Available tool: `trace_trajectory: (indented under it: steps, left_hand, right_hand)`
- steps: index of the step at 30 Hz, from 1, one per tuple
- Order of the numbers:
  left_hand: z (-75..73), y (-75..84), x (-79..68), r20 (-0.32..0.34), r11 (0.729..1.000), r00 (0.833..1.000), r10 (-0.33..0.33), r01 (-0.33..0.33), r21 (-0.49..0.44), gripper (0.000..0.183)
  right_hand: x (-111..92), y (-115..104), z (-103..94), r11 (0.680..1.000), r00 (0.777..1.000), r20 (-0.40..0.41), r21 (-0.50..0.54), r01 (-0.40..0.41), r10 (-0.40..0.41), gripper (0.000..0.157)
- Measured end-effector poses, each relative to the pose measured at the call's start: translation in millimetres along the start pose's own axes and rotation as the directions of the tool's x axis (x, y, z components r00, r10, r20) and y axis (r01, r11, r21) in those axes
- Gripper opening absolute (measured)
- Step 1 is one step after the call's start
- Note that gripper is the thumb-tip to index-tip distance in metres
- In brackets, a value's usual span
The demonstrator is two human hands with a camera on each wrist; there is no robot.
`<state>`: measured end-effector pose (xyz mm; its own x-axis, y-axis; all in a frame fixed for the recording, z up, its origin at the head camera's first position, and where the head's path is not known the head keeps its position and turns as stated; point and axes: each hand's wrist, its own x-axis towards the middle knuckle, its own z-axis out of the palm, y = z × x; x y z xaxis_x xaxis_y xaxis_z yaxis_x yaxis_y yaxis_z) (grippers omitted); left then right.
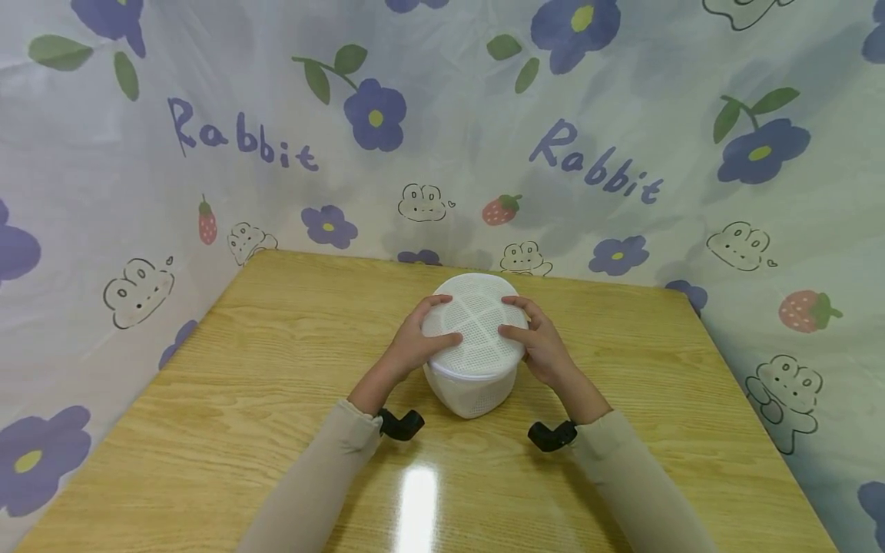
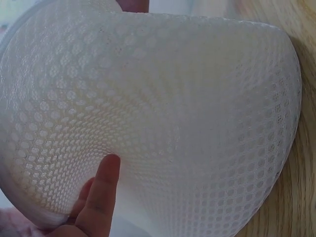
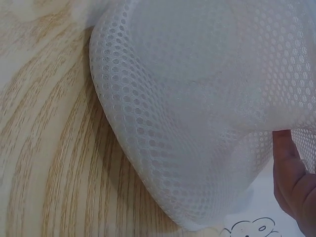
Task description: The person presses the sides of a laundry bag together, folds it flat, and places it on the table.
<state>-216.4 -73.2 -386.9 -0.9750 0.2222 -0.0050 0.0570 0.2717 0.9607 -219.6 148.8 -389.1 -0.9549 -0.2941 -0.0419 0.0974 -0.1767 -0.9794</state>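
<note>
A white mesh laundry bag (image 1: 475,315) with a round flat top and a tapering lower part is on the wooden table, in the middle of the head view. My left hand (image 1: 412,343) grips its left side, thumb over the top face; in the left wrist view a finger (image 2: 101,190) presses a dent into the netting. On the opposite side my right hand (image 1: 545,347) holds it likewise, with its thumb on the top. The right wrist view shows fingers (image 3: 290,170) against the sagging mesh (image 3: 148,103). Any contents are hard to make out through the netting.
The wooden table (image 1: 290,361) reaches back to a hanging cloth (image 1: 456,153) printed with flowers, rabbits and strawberries, which also lines both sides. Black wrist pieces (image 1: 401,425) stick out inward from both sleeves. Light glares on the table's front part.
</note>
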Motion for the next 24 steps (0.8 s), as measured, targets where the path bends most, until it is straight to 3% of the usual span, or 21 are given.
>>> trace_trajectory:
  steps: [18, 24]
  left_hand:
    - [2.9, -3.2, 2.4, -0.014, 0.999, 1.0, -0.016, 0.015, -0.029, 0.062]
    - [2.5, -5.8, 4.0, -0.005, 0.999, 1.0, -0.008, 0.007, -0.048, 0.061]
  right_hand:
    - [3.4, 1.6, 1.7, 0.997, 1.0, -0.031, -0.072, 0.0, -0.002, 0.05]
    - [2.8, 1.5, 2.9, 0.999, 1.0, -0.013, -0.045, 0.0, -0.001, 0.051]
